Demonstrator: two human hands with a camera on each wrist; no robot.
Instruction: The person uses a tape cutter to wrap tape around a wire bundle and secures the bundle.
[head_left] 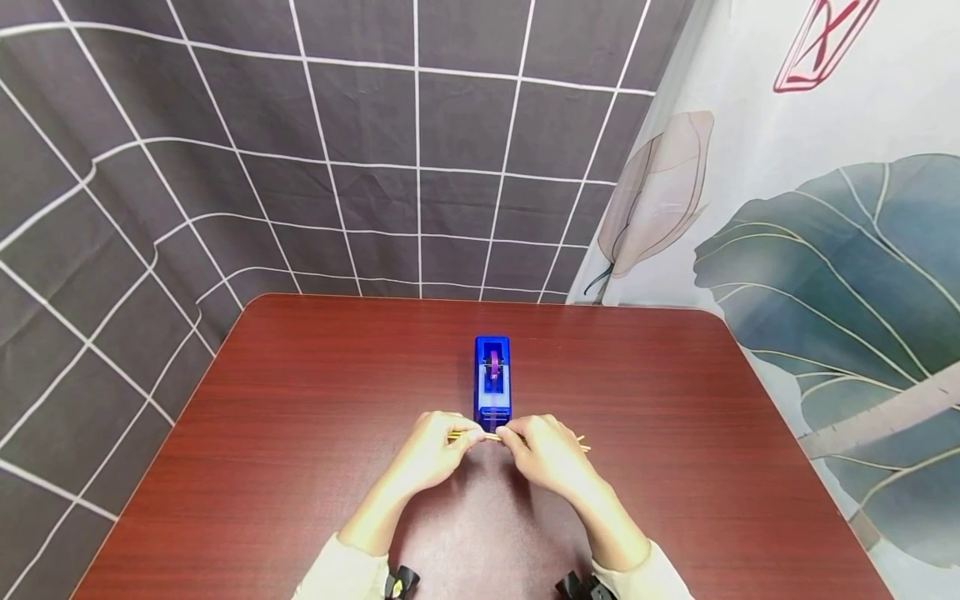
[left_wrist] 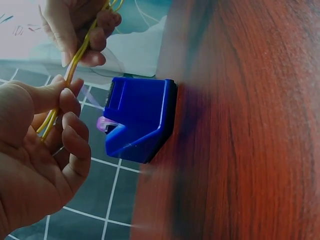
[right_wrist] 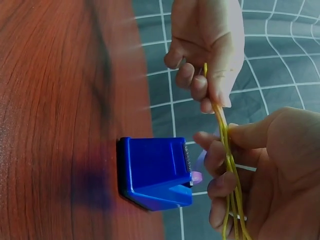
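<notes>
The left hand [head_left: 435, 452], right hand [head_left: 551, 454] and yellow wires [left_wrist: 77, 58] block the tape dispenser's [head_left: 493, 400] near side. Table [head_left: 337, 400] room lies left and right of it; behind it hangs the curtain [head_left: 378, 200].

Looks bright in the head view, with glare on the table [head_left: 495, 533] at six o'clock, soft shadows below left hand [head_left: 435, 451] and right hand [head_left: 551, 452], and sleeves [head_left: 347, 573] bleached. Bends the grid curtain [head_left: 60, 217] at ten o'clock. Turns dimmer in both wrist views, blurring a dark shadow toward eight in the right.
</notes>
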